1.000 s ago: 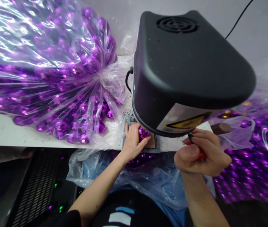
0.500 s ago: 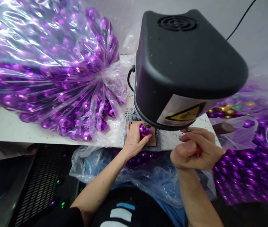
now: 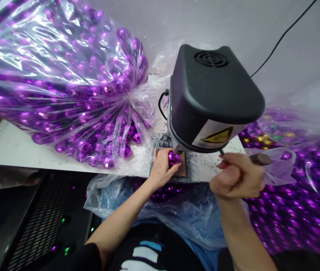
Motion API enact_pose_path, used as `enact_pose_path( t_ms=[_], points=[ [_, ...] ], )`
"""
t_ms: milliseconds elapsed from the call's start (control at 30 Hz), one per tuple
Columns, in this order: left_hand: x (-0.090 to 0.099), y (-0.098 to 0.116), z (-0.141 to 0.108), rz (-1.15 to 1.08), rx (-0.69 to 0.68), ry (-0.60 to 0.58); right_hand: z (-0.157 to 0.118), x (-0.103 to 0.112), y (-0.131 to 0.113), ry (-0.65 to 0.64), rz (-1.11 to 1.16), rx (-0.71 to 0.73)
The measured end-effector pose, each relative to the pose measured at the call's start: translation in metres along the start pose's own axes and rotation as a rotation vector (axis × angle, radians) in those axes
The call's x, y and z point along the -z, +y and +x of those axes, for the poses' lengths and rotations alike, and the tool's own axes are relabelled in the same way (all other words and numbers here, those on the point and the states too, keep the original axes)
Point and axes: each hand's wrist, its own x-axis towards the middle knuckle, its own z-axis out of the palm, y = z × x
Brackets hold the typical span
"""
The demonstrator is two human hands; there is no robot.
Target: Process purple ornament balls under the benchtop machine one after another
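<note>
My left hand (image 3: 161, 169) holds a shiny purple faceted ball (image 3: 173, 158) between thumb and fingers. The ball sits over a brown pad on a grey base plate (image 3: 188, 174), right below the nose of a black-hooded bench machine (image 3: 219, 82) with a yellow warning label. My right hand (image 3: 237, 176), smeared by motion, is closed around the handle of a metal lever (image 3: 222, 152) at the machine's right side. The hood hides the machine's working tip and most of the lever.
A big clear bag (image 3: 72, 86) of purple balls lies on the white table (image 3: 21, 150) at left. More purple balls (image 3: 303, 210) fill bags at right. Clear plastic (image 3: 188, 214) with balls covers my lap. A black crate (image 3: 47, 210) stands lower left; a cable (image 3: 284, 35) runs behind.
The view has shifted, so the machine's hood looks smaller and lower. My right hand on the lever has moved slightly. My left hand keeps the ball at the same place on the pad.
</note>
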Motion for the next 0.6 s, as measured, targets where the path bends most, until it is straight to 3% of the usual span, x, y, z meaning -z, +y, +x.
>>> enact_pose_path(
  t_ms=[67, 100, 233, 367, 500, 600],
  points=[
    [-0.003, -0.002, 0.001, -0.004, -0.005, -0.003, 0.039, 0.002, -0.006, 0.041, -0.04, 0.021],
    [-0.004, -0.003, 0.002, -0.011, -0.008, -0.001, 0.059, 0.0, -0.007, -0.002, -0.045, 0.008],
    [0.0, 0.001, -0.007, -0.081, 0.004, 0.067, 0.115, -0.018, -0.005, -0.216, 0.095, -0.287],
    [0.011, 0.01, -0.051, -0.189, 0.067, 0.128, 0.123, -0.03, 0.006, -0.215, 0.128, -0.314],
    [0.004, 0.014, -0.101, -0.189, -0.054, -0.152, 0.116, -0.033, 0.016, -0.148, 0.147, -0.306],
    [-0.002, 0.019, -0.116, -0.123, -0.071, -0.252, 0.117, -0.032, 0.017, -0.135, 0.144, -0.287]
  ],
)
